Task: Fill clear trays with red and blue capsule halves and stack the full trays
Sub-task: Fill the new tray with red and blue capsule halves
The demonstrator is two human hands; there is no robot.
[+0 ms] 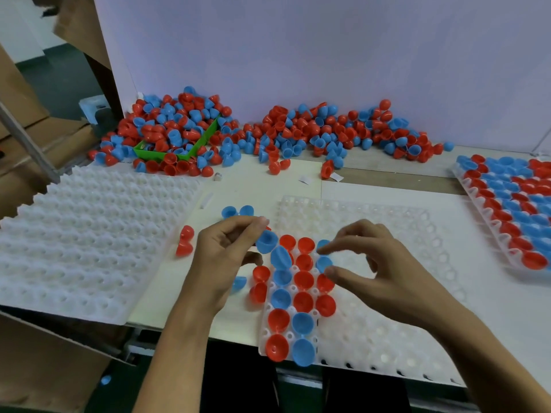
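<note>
White tabletop filled the head view, where the left hand pinched a blue capsule half over the clear tray, the right hand hovered with fingers loosely curled and blurred, and the full tray ran off-frame.

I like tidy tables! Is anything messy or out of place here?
Yes. Capsule halves spill out of the green box in a heap along the wall. A few strays lie loose beside the tray being filled, like two red halves left of it.
</note>
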